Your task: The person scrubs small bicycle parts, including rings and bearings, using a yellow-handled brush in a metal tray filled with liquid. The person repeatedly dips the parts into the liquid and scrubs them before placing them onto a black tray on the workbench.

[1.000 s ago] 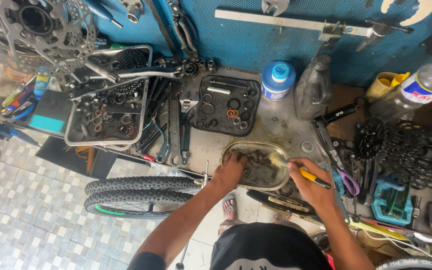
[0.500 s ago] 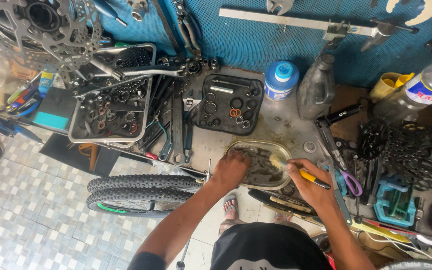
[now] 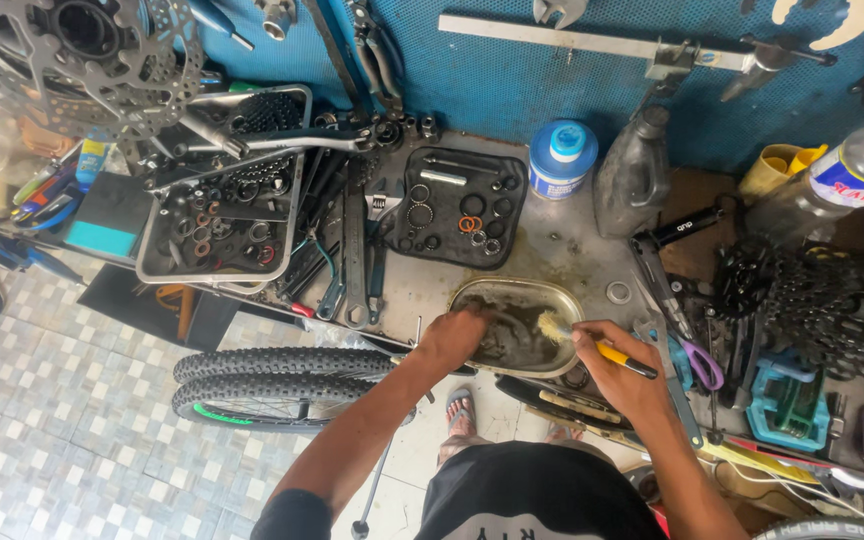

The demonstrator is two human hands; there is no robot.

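Observation:
An oval metal pan (image 3: 552, 296) with dirty liquid sits at the front edge of a cluttered workbench. My left hand (image 3: 455, 335) reaches into the pan's left side and grips a small dark part, mostly hidden by the fingers. My right hand (image 3: 614, 372) holds a brush with a yellow and black handle (image 3: 624, 358); its pale bristles (image 3: 552, 325) rest over the pan's right side, close to the part.
A black tray of bearings and rings (image 3: 462, 208) and a wire basket of small parts (image 3: 222, 215) lie behind the pan. Wrenches (image 3: 355, 250), a blue-lidded tub (image 3: 560, 158), a grey jug (image 3: 634, 180), cassettes (image 3: 812, 300) and a tyre (image 3: 272, 385) surround it.
Both hands stay at the pan. The brush bristles shifted slightly over the pan; otherwise only the camera moved a little.

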